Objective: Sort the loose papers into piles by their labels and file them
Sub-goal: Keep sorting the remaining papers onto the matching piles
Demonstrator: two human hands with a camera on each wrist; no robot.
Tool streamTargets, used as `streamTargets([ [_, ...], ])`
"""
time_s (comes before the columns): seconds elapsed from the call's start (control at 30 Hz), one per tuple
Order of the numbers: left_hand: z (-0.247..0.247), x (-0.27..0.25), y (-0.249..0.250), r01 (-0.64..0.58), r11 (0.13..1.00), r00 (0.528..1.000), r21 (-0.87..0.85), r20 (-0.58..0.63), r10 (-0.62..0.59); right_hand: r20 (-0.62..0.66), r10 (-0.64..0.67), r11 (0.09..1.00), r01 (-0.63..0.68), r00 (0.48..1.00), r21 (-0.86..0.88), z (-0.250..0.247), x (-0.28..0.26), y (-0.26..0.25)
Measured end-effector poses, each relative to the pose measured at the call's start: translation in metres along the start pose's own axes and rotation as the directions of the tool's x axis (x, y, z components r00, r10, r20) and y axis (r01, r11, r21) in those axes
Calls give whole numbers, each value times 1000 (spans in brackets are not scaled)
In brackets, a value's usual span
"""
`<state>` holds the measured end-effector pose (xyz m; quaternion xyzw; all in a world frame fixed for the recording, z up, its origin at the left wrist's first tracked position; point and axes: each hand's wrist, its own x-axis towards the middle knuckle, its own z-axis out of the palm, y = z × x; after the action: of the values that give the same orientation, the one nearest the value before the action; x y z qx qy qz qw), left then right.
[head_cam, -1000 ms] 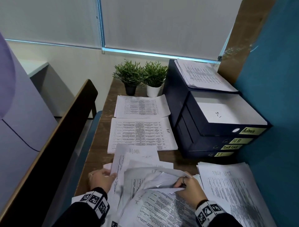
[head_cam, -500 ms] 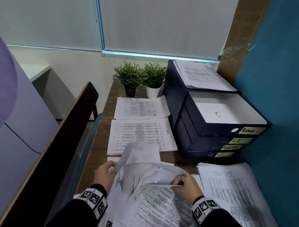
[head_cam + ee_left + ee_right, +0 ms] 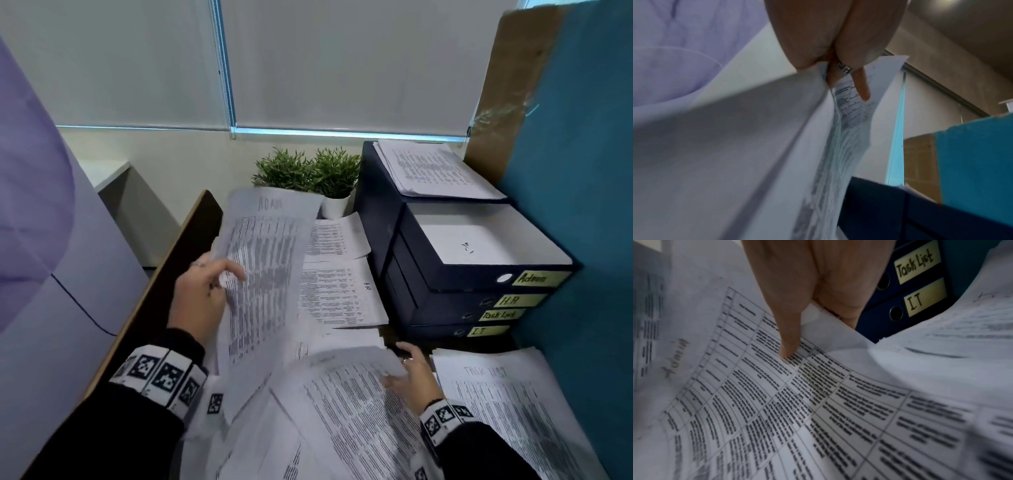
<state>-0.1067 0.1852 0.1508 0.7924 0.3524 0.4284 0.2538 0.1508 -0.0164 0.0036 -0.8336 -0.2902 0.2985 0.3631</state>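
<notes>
My left hand (image 3: 224,279) pinches a printed sheet marked ADMIN (image 3: 267,260) and holds it upright over the desk's left side. In the left wrist view the fingers (image 3: 862,87) clamp that sheet (image 3: 756,154) at its edge. My right hand (image 3: 399,368) grips the far edge of another printed sheet (image 3: 342,404) on the loose heap. The thumb (image 3: 789,345) presses on top of that sheet (image 3: 797,402), which is marked Admin, and the fingers curl under it. Dark file boxes are stacked at the right; the top one, labelled Admin (image 3: 534,278), is open.
The lower boxes read HR (image 3: 513,300), Task List (image 3: 498,315) and IT (image 3: 479,331). An HR pile (image 3: 342,298) and another pile (image 3: 337,236) lie on the desk. A Task List pile (image 3: 507,418) is at the right, and papers (image 3: 435,171) lie on the boxes. Two potted plants (image 3: 308,171) stand behind.
My left hand has lifted the ADMIN sheet off the heap and raised it upright to the left. My right hand has shifted right along the edge of the other sheet.
</notes>
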Motion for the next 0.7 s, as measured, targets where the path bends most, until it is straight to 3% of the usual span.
streamTargets([
  [0.17,-33,23,-2,-80,987,997,-141,10,82,47,-76,983,67,996,171,-30,-18,-24],
  [0.3,-47,39,13,35,952,999,-305,11,-34,-81,-262,879,273,962,391,-54,-26,-81],
  [0.4,-52,48,28,139,844,990,-518,68,-121,-179,-339,775,382,923,503,-59,-26,-128],
  [0.53,-61,53,50,151,700,986,-698,154,-58,-175,-393,610,398,903,685,-48,-27,-166],
  [0.6,-63,56,55,98,715,988,-693,153,13,-174,-400,573,394,900,719,-40,-27,-172],
  [0.7,-60,56,60,69,811,981,-581,186,49,-208,-375,607,409,903,681,-32,-28,-175],
])
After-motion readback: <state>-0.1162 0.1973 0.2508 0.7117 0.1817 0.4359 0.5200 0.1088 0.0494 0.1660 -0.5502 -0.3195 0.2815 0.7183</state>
